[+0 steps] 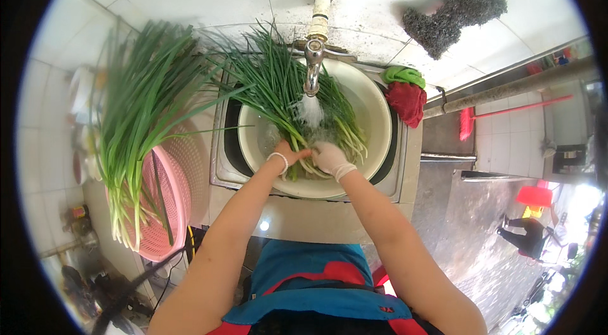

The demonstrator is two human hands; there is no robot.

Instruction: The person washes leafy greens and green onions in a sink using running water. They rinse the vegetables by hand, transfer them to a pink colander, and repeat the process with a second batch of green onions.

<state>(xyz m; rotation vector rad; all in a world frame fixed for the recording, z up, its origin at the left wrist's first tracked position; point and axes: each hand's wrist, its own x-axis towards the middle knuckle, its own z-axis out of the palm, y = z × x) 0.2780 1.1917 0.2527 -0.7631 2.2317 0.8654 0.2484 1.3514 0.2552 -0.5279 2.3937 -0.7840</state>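
Long scallions [273, 78] lie across a round cream basin [380, 140] set in a steel sink [218, 164]. My bare left hand [287, 153], with a white beaded bracelet at the wrist, grips a bunch near its pale lower ends. Beside it, touching the same stalks, my right hand [327, 158] in a pale thin glove has its fingers curled on the stems; its fingertips are partly hidden. Water runs from a metal tap [313, 64] onto the greens just beyond my hands. More scallions [349, 121] rest in the basin on the right.
A pink plastic basket [179, 197] on the left holds a large pile of scallions [137, 131]. Green [403, 76] and red [407, 102] cloths lie at the sink's right corner. A dark mesh scrubber [456, 17] hangs on the tiled wall. A person [529, 235] sits far right.
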